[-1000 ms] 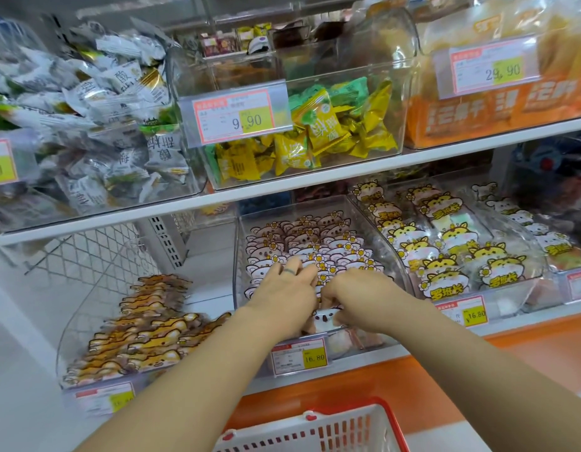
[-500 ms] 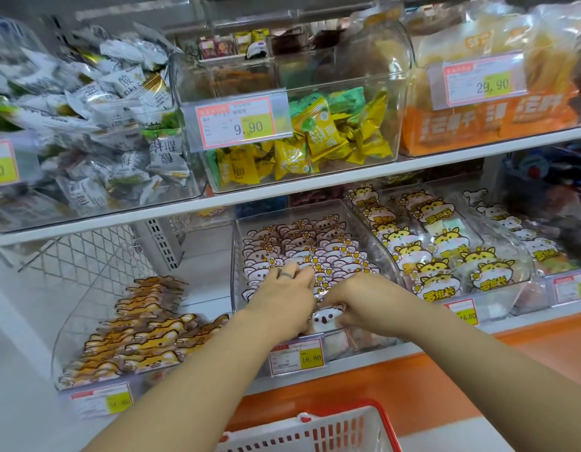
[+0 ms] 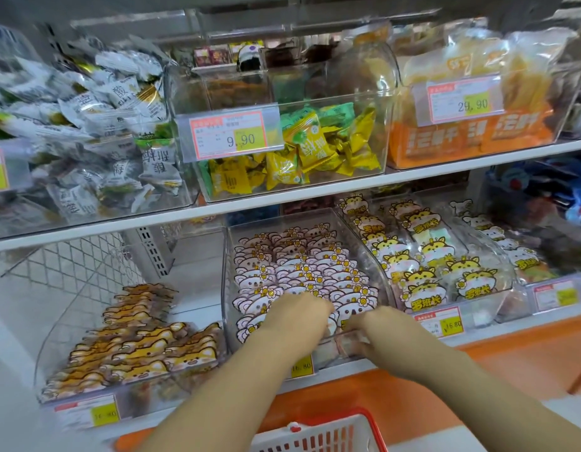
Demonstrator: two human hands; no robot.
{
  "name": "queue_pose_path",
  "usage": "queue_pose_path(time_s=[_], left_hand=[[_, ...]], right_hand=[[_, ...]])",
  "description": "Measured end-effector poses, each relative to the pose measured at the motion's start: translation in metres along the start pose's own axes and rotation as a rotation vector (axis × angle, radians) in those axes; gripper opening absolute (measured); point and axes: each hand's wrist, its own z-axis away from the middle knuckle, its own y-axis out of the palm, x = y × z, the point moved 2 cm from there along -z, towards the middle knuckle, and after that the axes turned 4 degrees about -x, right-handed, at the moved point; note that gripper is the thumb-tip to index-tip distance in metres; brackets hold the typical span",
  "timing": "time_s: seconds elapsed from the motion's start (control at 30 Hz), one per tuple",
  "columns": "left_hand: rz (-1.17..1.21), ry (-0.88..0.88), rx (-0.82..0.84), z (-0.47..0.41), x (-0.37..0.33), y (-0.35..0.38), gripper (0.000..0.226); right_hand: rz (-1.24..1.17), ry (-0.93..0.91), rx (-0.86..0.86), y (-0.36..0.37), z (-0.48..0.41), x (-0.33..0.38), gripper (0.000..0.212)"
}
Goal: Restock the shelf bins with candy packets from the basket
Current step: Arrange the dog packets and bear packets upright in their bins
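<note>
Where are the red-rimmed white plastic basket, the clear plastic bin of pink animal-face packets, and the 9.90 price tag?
Red-rimmed white plastic basket [image 3: 315,438]: head view, white lattice wall.
Clear plastic bin of pink animal-face packets [image 3: 269,223]: head view, back wall.
9.90 price tag [image 3: 230,135]: head view, tag centre.

Bright, even light from above fills the view, leaving only soft shadow under the shelf board [image 3: 315,194] below the 9.90 price tag [image 3: 232,137]. Motion blur smears everything, mildest at that tag and heaviest far left of it and down at the basket [image 3: 318,435]. Pale glare streaks the clear bin walls [image 3: 364,70] above and right of the tag, and shelf lines bow toward the frame edges.
</note>
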Motion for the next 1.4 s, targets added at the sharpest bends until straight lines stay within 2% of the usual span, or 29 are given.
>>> queue_pose_path(time_s=[0.07, 0.2, 0.3, 0.47, 0.57, 0.7, 0.8, 0.93, 1.13, 1.3, 1.4], left_hand=[[0.004, 0.013, 0.029, -0.004, 0.0, -0.001, 0.004], [-0.021, 0.026, 0.092, -0.01, -0.002, -0.003, 0.008], [-0.083, 0.008, 0.117, -0.014, -0.007, -0.002, 0.021], [-0.058, -0.043, 0.187, -0.019, -0.008, -0.002, 0.025], [-0.01, -0.079, 0.197, -0.02, -0.009, 0.001, 0.028], [0.067, -0.06, 0.186, -0.016, -0.003, 0.008, 0.019], [0.086, -0.062, 0.159, -0.011, 0.002, 0.008, 0.022], [0.01, -0.064, 0.188, -0.012, 0.006, 0.008, 0.032], [-0.092, -0.073, 0.252, -0.02, 0.009, 0.008, 0.022], [-0.145, -0.093, 0.315, -0.031, 0.005, 0.007, 0.022], [-0.137, -0.087, 0.284, -0.032, 0.002, 0.007, 0.022]], right_hand=[[0.035, 0.008, -0.008, 0.003, -0.002, -0.001, 0.029], [0.02, 0.04, -0.027, 0.006, -0.002, 0.0, 0.027], [0.021, 0.023, -0.037, 0.007, -0.003, 0.0, 0.029], [0.009, -0.016, -0.01, 0.005, -0.004, -0.001, 0.031], [0.045, -0.006, 0.005, 0.003, -0.004, -0.002, 0.028], [0.194, 0.007, 0.056, 0.004, -0.008, 0.005, 0.02], [0.208, 0.017, 0.046, 0.006, -0.011, 0.012, 0.024], [0.21, 0.003, 0.054, 0.008, -0.009, 0.015, 0.033], [0.175, 0.028, 0.047, 0.005, -0.009, 0.018, 0.045], [0.156, 0.039, 0.049, 0.006, -0.01, 0.017, 0.039], [0.172, 0.038, 0.067, 0.004, -0.013, 0.015, 0.031]])
